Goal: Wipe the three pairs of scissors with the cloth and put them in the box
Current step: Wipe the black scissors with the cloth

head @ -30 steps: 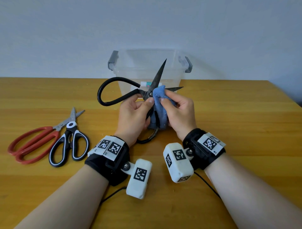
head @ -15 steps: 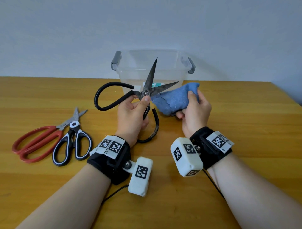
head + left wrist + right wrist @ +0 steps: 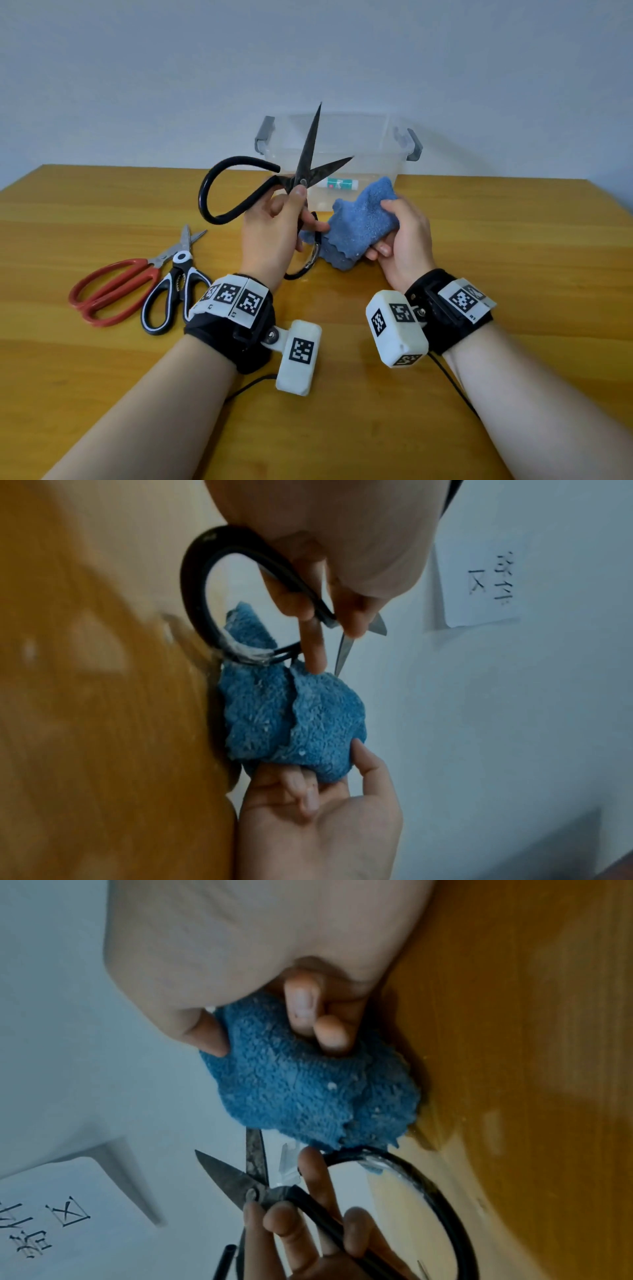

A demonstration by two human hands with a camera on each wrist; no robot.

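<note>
Danger sits in the splayed blades of the big black iron scissors [image 3: 301, 178] my left hand [image 3: 274, 236] grips; my right hand [image 3: 404, 240], clutching the bunched blue terry cloth [image 3: 359, 222], could get nicked.

Head: looked forward and down over the counter [image 3: 513, 274] at both hands.
Wrists: close, facing each other, sharing the cloth [image 3: 294, 723] and black scissors [image 3: 240, 1180].

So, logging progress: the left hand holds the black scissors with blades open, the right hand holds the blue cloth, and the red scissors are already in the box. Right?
Not quite. The red scissors are not in the box; the head view shows them lying on the table. The rest stands.
</note>
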